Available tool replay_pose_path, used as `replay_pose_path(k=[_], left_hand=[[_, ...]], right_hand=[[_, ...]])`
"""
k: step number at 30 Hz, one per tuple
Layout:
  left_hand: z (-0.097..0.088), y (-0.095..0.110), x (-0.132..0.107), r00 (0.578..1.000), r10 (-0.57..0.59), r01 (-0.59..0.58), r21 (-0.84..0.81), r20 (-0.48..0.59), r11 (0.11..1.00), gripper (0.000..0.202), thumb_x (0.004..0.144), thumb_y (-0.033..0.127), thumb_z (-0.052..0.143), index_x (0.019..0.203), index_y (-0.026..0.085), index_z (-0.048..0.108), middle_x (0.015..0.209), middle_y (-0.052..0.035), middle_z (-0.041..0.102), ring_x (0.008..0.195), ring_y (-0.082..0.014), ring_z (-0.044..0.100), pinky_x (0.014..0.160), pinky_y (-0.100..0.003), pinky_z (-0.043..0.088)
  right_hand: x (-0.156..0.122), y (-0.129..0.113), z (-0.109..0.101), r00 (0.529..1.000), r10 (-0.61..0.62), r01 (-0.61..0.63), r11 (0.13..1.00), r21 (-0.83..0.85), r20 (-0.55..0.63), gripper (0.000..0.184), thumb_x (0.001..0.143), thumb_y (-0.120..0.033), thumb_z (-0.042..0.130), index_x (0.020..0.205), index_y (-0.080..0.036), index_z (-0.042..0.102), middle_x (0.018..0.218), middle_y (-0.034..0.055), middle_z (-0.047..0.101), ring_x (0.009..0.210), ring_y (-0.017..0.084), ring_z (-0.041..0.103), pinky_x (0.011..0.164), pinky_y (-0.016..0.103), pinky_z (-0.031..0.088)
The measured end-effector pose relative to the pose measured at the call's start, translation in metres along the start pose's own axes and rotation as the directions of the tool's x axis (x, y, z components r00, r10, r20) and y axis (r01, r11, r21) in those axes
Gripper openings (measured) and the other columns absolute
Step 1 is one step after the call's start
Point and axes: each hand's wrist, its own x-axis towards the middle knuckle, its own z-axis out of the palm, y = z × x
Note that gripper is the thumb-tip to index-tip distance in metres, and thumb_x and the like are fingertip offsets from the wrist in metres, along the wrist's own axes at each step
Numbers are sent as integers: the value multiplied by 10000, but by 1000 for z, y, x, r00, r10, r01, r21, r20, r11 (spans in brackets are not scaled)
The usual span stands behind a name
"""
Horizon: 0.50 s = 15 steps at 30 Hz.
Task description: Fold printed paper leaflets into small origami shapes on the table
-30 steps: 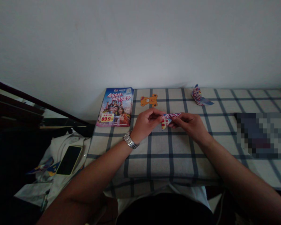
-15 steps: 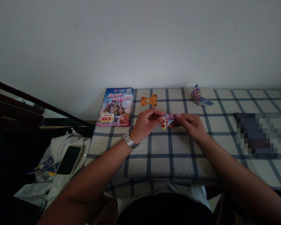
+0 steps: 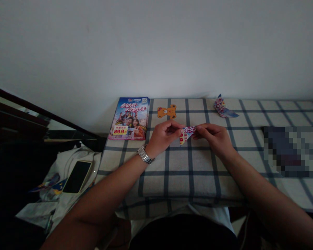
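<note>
Between my two hands is a small folded piece of printed paper, roughly triangular, with red and white lettering on it. My left hand pinches its left edge between thumb and fingers; a metal watch is on that wrist. My right hand pinches the upper right corner, and its fingertips hide part of the paper. Both hands are just above the checked tablecloth. Beyond the left hand lies a flat orange bear cutout.
A stack of printed flyers lies at the table's left end. Toward the wall stands a folded paper figure. A pixelated dark item is on the right. Left of the table, a phone rests on a white bag.
My right hand's fingers have shifted slightly on the paper, whose right part now looks folded into a slanted edge. The left hand keeps its pinch. The other things stay where they were.
</note>
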Motion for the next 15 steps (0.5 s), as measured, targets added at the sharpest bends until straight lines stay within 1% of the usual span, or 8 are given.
replay_pose_path(k=[6, 10, 12, 15], left_hand=[[0, -2, 0, 1000, -17, 17, -3, 2, 1000, 212, 905, 365, 795, 995, 180, 744, 1016, -71, 803, 879, -154, 765, 803, -265, 630], [0, -4, 0, 999, -20, 20, -5, -30, 1000, 236, 902, 387, 799, 994, 180, 732, 1011, -66, 801, 878, -150, 761, 802, -263, 628], [0, -4, 0, 999, -9, 10, 9, -51, 1000, 247, 909, 396, 793, 996, 176, 725, 999, -65, 796, 868, -147, 756, 788, -256, 624], [1, -3, 0, 998, 5, -4, 14, -55, 1000, 242, 916, 388, 790, 984, 168, 715, 990, -65, 792, 855, -142, 752, 780, -249, 618]], right_hand=[[-1, 0, -1, 1000, -12, 12, 1000, -23, -15, 319, 899, -536, 774, 908, -222, 827, 839, 55, 809, 739, 217, 772, 737, 366, 682], [-1, 1, 1, 1000, 16, -16, 999, 51, 0, 347, 912, -556, 753, 981, -224, 824, 894, 60, 817, 739, 208, 775, 736, 363, 686], [-1, -1, 2, 998, 46, -48, 996, 72, 31, 349, 895, -558, 771, 996, -227, 818, 891, 57, 818, 752, 210, 780, 725, 353, 685], [-1, -4, 5, 990, 67, -70, 997, 15, 125, 351, 874, -553, 794, 962, -214, 818, 849, 58, 816, 767, 208, 779, 740, 335, 676]])
